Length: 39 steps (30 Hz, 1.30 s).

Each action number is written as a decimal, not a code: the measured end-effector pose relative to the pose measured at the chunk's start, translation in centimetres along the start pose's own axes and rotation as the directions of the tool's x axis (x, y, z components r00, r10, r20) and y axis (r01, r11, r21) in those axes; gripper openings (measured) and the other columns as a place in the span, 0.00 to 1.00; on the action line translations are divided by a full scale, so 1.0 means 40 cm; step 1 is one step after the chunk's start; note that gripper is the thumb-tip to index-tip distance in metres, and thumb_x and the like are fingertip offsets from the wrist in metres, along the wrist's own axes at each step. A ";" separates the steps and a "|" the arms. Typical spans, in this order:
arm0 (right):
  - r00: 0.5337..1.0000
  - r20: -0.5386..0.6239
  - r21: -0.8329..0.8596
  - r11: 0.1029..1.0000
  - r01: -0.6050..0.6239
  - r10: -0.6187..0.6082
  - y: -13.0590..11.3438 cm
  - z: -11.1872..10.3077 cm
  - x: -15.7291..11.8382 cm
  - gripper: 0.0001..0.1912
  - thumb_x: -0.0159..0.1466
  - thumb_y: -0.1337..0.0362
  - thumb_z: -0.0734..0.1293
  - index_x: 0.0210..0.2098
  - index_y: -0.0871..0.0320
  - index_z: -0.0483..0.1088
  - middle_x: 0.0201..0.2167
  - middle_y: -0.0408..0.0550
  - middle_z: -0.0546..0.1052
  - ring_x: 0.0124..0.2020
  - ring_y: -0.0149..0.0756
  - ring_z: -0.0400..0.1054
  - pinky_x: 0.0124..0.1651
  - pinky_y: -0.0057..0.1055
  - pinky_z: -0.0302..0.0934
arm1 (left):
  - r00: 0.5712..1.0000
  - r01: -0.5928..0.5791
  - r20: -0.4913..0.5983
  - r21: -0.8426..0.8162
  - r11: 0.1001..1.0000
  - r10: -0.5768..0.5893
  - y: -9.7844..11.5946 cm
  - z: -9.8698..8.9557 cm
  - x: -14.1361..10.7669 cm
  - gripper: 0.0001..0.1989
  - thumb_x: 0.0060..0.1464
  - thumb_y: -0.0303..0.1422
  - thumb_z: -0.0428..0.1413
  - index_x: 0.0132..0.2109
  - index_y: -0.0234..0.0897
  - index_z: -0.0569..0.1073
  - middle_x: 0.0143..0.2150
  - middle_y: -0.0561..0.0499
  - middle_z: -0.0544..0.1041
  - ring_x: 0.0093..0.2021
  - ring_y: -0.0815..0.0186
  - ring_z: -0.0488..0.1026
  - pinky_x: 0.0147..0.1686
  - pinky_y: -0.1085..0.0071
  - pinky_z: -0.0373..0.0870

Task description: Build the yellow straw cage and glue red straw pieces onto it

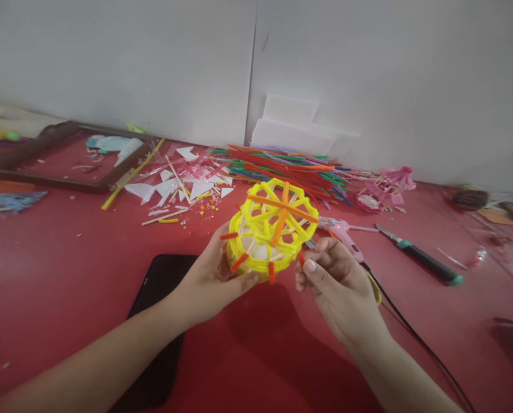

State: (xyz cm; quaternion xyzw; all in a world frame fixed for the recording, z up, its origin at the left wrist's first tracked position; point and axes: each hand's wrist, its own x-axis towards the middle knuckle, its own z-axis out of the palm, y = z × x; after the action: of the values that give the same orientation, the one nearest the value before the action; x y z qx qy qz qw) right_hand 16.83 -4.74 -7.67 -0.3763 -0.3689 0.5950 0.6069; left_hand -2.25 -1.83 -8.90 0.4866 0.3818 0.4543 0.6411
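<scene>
A round, cage-like craft [256, 267] of yellow pipe cleaners and thin sticks is held up over the table. Crossed orange pipe cleaners lie over its open top, and short red pieces stick out round its lower rim. My left hand [216, 281] is closed round the craft's left side, thumb along the lower front. My right hand [340, 281] pinches a small red pipe cleaner piece [300, 259] at the craft's right edge. Behind that hand show a bit of grey metal and a yellow handle [375, 289]; whether the hand holds this tool, I cannot tell.
A pink glue gun [346, 236] with a black cord lies behind my right hand. A utility knife [424, 259] is to the right, a black phone [157, 338] below my left arm. Behind are piled pipe cleaners [278, 169], paper scraps [166, 186] and a brown frame [67, 182].
</scene>
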 end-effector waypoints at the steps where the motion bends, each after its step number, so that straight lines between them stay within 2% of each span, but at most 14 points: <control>1: 1.000 -0.003 -0.001 1.000 -0.008 0.008 -0.001 0.000 0.000 0.12 0.59 0.68 0.74 0.34 0.54 0.65 0.22 0.34 0.76 0.24 0.24 0.72 0.28 0.20 0.69 | 1.000 -0.001 0.002 -0.001 1.000 0.001 -0.003 -0.001 -0.001 0.27 0.46 0.27 0.66 0.52 0.41 0.67 0.51 0.45 0.79 0.51 0.58 0.77 0.47 0.66 0.76; 6: 1.000 -0.014 -0.012 1.000 -0.025 0.024 0.001 0.001 -0.001 0.14 0.57 0.67 0.75 0.34 0.54 0.63 0.22 0.34 0.76 0.23 0.24 0.71 0.27 0.20 0.68 | 1.000 0.013 0.015 0.009 1.000 -0.014 -0.002 -0.003 -0.006 0.26 0.47 0.27 0.65 0.53 0.42 0.67 0.51 0.46 0.79 0.51 0.58 0.77 0.46 0.68 0.76; 13: 0.999 -0.032 -0.042 0.999 -0.035 0.034 0.000 0.003 -0.003 0.15 0.56 0.67 0.75 0.34 0.55 0.64 0.22 0.34 0.75 0.22 0.24 0.71 0.27 0.21 0.68 | 0.999 0.046 -0.002 0.006 0.999 -0.046 0.002 -0.003 -0.006 0.28 0.44 0.27 0.67 0.53 0.43 0.68 0.51 0.46 0.79 0.52 0.55 0.77 0.48 0.62 0.76; 21: 0.999 -0.035 -0.055 0.998 -0.043 0.041 0.002 0.005 0.000 0.15 0.56 0.67 0.75 0.34 0.55 0.64 0.23 0.34 0.75 0.22 0.24 0.70 0.27 0.21 0.68 | 1.000 0.012 0.016 0.056 0.998 -0.013 0.009 0.001 -0.006 0.27 0.47 0.28 0.66 0.53 0.44 0.66 0.51 0.48 0.79 0.51 0.58 0.77 0.46 0.68 0.76; 26: 0.998 -0.049 -0.054 0.998 -0.044 0.042 0.002 0.005 -0.003 0.16 0.56 0.68 0.76 0.34 0.55 0.64 0.23 0.33 0.74 0.22 0.24 0.70 0.26 0.21 0.69 | 1.000 -0.015 0.025 0.083 0.996 0.013 0.020 0.007 -0.002 0.27 0.47 0.28 0.65 0.54 0.42 0.66 0.53 0.46 0.78 0.53 0.57 0.76 0.49 0.67 0.75; 32: 0.996 -0.064 -0.068 0.996 -0.059 0.055 -0.001 0.008 -0.004 0.16 0.54 0.67 0.76 0.33 0.55 0.64 0.22 0.34 0.74 0.21 0.24 0.69 0.25 0.22 0.69 | 0.999 -0.034 0.035 0.035 0.999 0.032 0.015 0.004 -0.003 0.32 0.46 0.27 0.66 0.57 0.45 0.66 0.54 0.47 0.77 0.55 0.56 0.75 0.53 0.63 0.73; 39: 0.995 -0.044 -0.070 0.993 -0.095 0.092 0.000 0.009 -0.005 0.18 0.53 0.66 0.76 0.32 0.55 0.63 0.22 0.35 0.73 0.20 0.24 0.67 0.23 0.22 0.67 | 0.999 -0.033 0.023 0.060 0.998 0.032 0.015 0.003 -0.006 0.30 0.46 0.26 0.65 0.56 0.44 0.67 0.53 0.46 0.78 0.54 0.56 0.75 0.50 0.64 0.74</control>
State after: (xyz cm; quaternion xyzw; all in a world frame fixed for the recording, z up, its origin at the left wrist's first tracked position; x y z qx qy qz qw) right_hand 16.49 -4.93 -7.51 -0.4269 -0.3595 0.6014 0.5716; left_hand -2.34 -2.01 -8.28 0.5170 0.3804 0.4475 0.6227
